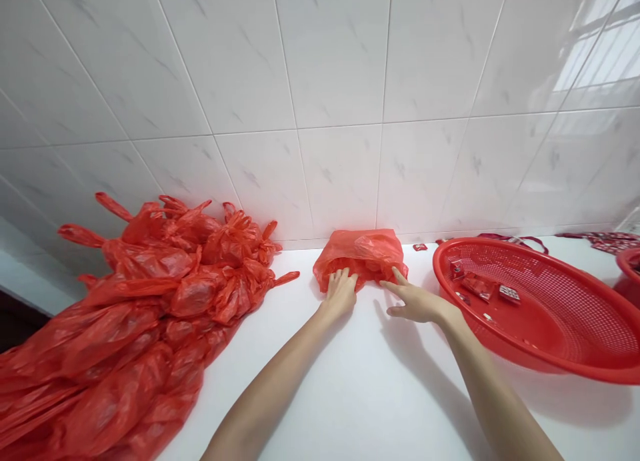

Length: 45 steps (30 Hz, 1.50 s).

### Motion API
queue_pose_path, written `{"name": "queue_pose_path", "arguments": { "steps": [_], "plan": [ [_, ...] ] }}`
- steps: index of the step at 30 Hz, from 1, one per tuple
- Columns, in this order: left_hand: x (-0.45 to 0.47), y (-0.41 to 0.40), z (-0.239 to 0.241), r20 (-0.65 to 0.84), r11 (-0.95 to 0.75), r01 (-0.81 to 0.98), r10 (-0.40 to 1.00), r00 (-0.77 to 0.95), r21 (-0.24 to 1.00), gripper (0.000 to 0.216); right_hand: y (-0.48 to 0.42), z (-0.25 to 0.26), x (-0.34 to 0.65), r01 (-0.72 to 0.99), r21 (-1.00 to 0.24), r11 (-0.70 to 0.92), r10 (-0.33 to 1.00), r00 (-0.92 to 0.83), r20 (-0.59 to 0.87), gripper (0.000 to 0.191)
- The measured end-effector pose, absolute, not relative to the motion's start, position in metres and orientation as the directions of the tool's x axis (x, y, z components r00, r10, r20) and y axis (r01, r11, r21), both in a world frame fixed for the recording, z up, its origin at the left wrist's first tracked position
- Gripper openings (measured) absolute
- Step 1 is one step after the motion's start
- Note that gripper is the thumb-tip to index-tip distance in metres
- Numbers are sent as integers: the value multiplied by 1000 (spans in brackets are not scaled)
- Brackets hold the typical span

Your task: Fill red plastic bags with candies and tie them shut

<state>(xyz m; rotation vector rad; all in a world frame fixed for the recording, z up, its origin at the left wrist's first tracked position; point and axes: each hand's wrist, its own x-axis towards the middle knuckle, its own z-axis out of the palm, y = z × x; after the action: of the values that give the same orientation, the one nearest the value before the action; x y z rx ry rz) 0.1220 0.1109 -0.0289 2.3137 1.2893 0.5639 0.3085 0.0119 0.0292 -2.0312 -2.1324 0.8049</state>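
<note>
A red plastic bag (361,253) with things inside lies on the white table (370,394) against the tiled wall. My left hand (341,292) rests on the bag's front left edge, fingers curled into the plastic. My right hand (414,300) is at the bag's front right corner, fingers stretched out, thumb and forefinger touching the plastic and holding nothing.
A big heap of tied red bags (145,301) fills the table's left side. A red mesh basket (540,308) with a few small red packets (480,286) stands at the right, another red basket's rim (631,264) behind it. One small packet (420,247) lies by the wall.
</note>
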Motion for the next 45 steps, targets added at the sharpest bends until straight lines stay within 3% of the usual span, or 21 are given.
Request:
{"name": "queue_pose_path", "arguments": {
  "steps": [4, 9, 17, 24, 29, 32, 36, 37, 40, 45],
  "plan": [
    [117, 115, -36, 126, -449, 702, 878, 463, 552, 36, 11, 36, 299, 888, -460, 18, 933, -181, -312, 75],
    [115, 125, -36, 201, -446, 546, 870, 450, 709, 27, 9, 38, 290, 857, -512, 66, 913, -259, -314, 76],
    [104, 130, -37, 265, -378, 187, 856, 443, 907, 15, 23, 17, 297, 897, -437, -58, 970, -53, -239, 88],
    [110, 128, -40, 200, -200, -53, 856, 477, 978, 6, 30, 14, 308, 900, -419, -122, 988, 70, -138, 77],
    [115, 128, -34, 172, -61, -228, 843, 510, 972, 9, 30, 10, 307, 882, -458, -108, 993, 78, -84, 84],
    [118, 122, -33, 161, -26, -243, 817, 554, 970, 5, 34, 2, 304, 834, -543, -94, 995, 102, -15, 73],
    [125, 116, -37, 185, -77, -205, 792, 583, 976, 26, 42, -6, 303, 720, -693, -38, 984, 146, 98, 22],
    [127, 115, -38, 192, -100, -185, 786, 587, 978, 34, 43, -6, 304, 693, -721, -20, 982, 149, 116, 17],
    [132, 115, -43, 205, -185, -94, 781, 590, 978, 44, 44, -3, 308, 543, -838, 45, 971, 173, 164, 29],
    [140, 117, -46, 267, -358, 66, 795, 544, 931, 44, 43, 3, 317, 135, -985, 110, 959, 248, 141, 42]
  ]
}}
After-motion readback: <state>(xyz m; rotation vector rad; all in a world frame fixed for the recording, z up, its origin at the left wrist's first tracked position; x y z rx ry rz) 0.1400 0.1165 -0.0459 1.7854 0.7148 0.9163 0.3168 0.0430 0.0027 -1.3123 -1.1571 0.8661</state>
